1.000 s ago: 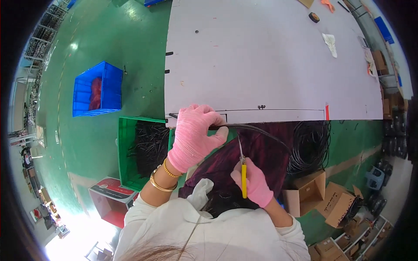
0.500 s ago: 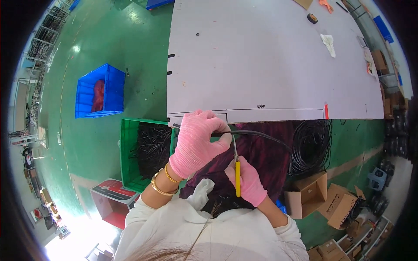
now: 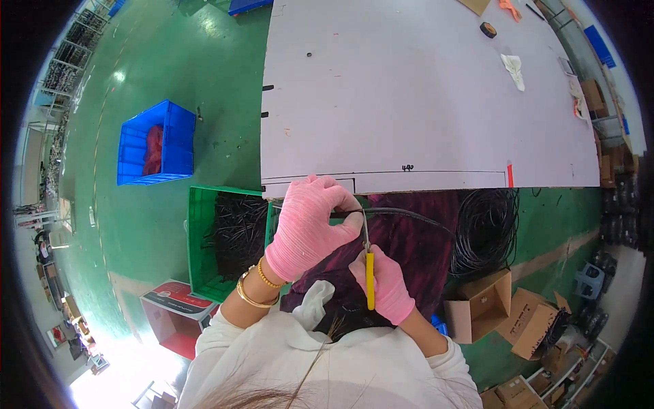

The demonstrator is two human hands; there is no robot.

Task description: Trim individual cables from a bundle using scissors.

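My left hand (image 3: 311,219), in a pink glove, pinches a black cable or tube (image 3: 409,214) between thumb and fingers just off the table's near edge. From those fingertips the black length runs right and curves down toward a large black coil (image 3: 485,232). In my right hand (image 3: 390,286), also pink-gloved, is a pair of yellow-handled scissors (image 3: 370,279), seen nearly edge-on. Their metal blades point up and meet the black length right beside my left fingertips. Whether they have cut through cannot be made out.
A pale table (image 3: 422,102) with drawn lines stretches ahead; tape (image 3: 488,29) and a white cloth (image 3: 512,71) lie on it. At left stand a green crate (image 3: 197,245) of short black pieces and a blue crate (image 3: 180,143). Cardboard boxes (image 3: 481,310) sit at lower right.
My right hand and the scissors have shifted slightly left and up, closer to my left fingertips. The black end beyond my left hand, plain before, hardly shows now.
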